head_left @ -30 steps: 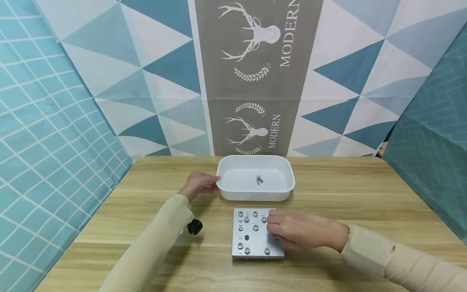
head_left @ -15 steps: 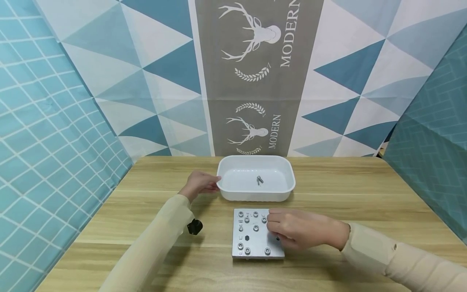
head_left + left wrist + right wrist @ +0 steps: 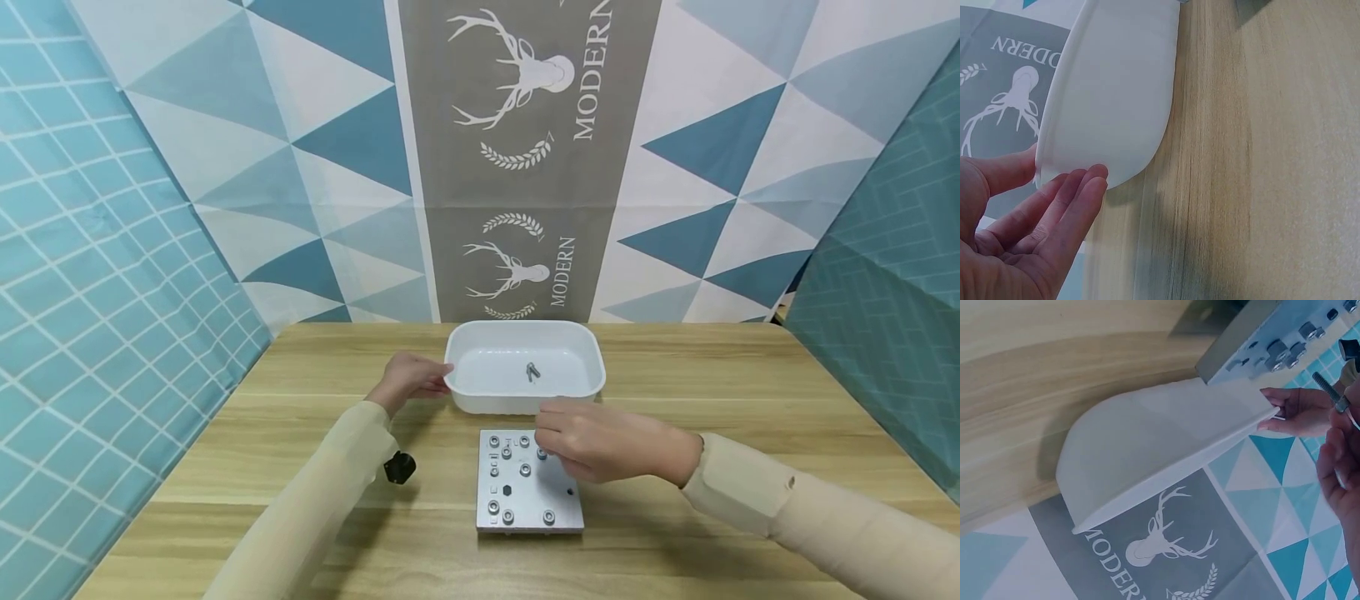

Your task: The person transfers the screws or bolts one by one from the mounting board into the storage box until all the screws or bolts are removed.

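My left hand (image 3: pixel 411 379) pinches the left end of a white tray (image 3: pixel 525 404), thumb at the rim and fingers against the outer wall, as the left wrist view shows. Small metal bolts (image 3: pixel 532 372) lie in the tray. In front of it sits a silver metal plate (image 3: pixel 528 500) with several socket-head bolts standing in it. Over the plate's far right corner, close to the tray's front wall, my right hand (image 3: pixel 600 442) hides that corner. In the right wrist view its fingertips pinch a threaded bolt (image 3: pixel 1327 387), clear of the plate.
Wooden table (image 3: pixel 712 383) surrounds the tray and plate. Patterned cloth (image 3: pixel 517 167) hangs behind its far edge, with blue tiled cloth (image 3: pixel 112 250) at the left. A black knob-like piece (image 3: pixel 400 467) shows beside the left sleeve.
My right hand has moved off the plate's right side, away from me and slightly left towards the tray, baring a hole near the right edge. The left hand stays on the tray.
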`<state>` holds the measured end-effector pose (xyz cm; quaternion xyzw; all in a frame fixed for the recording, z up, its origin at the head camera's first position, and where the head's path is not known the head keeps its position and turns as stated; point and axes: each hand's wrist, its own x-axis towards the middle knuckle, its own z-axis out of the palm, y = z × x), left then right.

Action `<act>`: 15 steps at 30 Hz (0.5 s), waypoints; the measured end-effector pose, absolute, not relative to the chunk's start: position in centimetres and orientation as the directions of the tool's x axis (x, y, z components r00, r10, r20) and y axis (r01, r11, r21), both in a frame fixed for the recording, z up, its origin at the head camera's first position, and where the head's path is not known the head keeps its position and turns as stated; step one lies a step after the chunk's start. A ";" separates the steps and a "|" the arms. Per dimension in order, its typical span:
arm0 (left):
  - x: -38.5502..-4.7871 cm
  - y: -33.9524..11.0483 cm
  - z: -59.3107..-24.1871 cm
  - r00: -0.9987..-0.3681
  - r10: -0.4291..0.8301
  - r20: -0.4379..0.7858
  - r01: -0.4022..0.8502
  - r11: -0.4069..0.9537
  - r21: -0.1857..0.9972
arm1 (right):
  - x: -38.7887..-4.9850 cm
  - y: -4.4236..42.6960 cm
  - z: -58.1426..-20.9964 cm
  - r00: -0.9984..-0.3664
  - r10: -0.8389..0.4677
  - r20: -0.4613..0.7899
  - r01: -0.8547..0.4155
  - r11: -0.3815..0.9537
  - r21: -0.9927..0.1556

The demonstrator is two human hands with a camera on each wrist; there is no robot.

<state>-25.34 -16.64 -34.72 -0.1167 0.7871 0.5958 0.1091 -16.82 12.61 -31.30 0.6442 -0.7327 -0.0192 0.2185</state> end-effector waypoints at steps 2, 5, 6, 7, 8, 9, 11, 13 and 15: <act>-25.3 -16.7 -34.7 -0.948 -0.054 -0.312 -0.315 0.260 0.913 | -16.9 12.4 -31.2 -0.091 -0.953 0.290 -0.928 0.186 0.321; -25.3 -16.7 -34.8 -0.948 -0.053 -0.313 -0.316 0.261 0.912 | -17.2 12.0 -31.2 -0.093 -0.952 0.293 -0.919 0.195 0.342; -25.3 -16.7 -34.8 -0.948 -0.054 -0.313 -0.316 0.262 0.912 | -17.4 11.9 -31.2 -0.088 -0.951 0.298 -0.917 0.194 0.349; -25.3 -16.7 -34.8 -0.948 -0.053 -0.312 -0.315 0.263 0.912 | -17.5 11.8 -31.2 -0.085 -0.949 0.303 -0.914 0.195 0.355; -25.3 -16.7 -34.8 -0.949 -0.053 -0.311 -0.314 0.263 0.912 | -17.7 11.7 -31.1 -0.084 -0.948 0.308 -0.912 0.197 0.359; -25.3 -16.7 -34.8 -0.949 -0.054 -0.312 -0.315 0.265 0.912 | -17.9 11.7 -31.1 -0.082 -0.946 0.313 -0.911 0.198 0.362; -25.4 -16.7 -34.9 -0.948 -0.056 -0.312 -0.316 0.263 0.912 | -18.3 11.6 -30.9 -0.096 -0.944 0.317 -0.910 0.212 0.355; -25.5 -16.7 -34.9 -0.948 -0.058 -0.313 -0.317 0.265 0.911 | -18.8 11.6 -30.6 -0.115 -0.941 0.317 -0.914 0.226 0.338; -25.6 -16.7 -35.0 -0.948 -0.060 -0.313 -0.317 0.268 0.910 | -19.5 11.6 -30.4 -0.121 -0.939 0.323 -0.918 0.230 0.324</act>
